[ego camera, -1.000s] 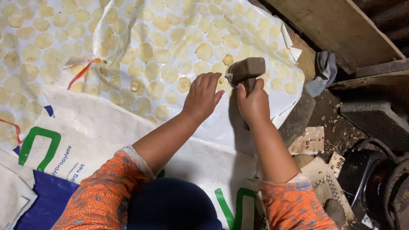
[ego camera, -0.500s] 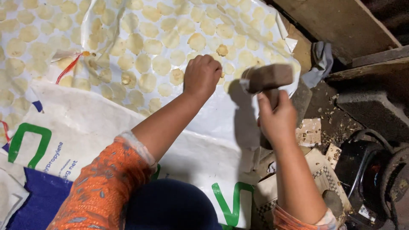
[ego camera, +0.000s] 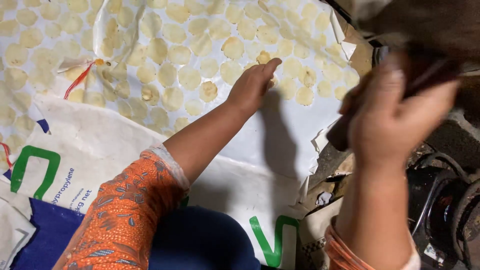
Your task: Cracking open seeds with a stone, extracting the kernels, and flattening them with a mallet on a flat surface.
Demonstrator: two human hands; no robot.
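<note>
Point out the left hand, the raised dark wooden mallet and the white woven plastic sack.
left hand (ego camera: pixel 250 90), head view, back of the hand.
dark wooden mallet (ego camera: pixel 337 137), head view, blurred lower end of the handle.
white woven plastic sack (ego camera: pixel 280 145), head view, bare patch below the discs.

The light is warm and fairly strong over the white sheet (ego camera: pixel 280 150), which shows bright and clear, its pale discs (ego camera: pixel 190 77) crisp enough to tell apart. It seems to fall from above and the upper right, since the left hand (ego camera: pixel 250 87) and forearm throw a soft grey shadow down and to the right across the sheet. The right hand (ego camera: pixel 395 115), raised close to the camera, is badly smeared by motion blur, and the dark tool (ego camera: pixel 425 30) it grips is a shapeless brown streak. The right edge, over the machinery (ego camera: pixel 445 210), sinks into dimness. No glare shows.
</note>
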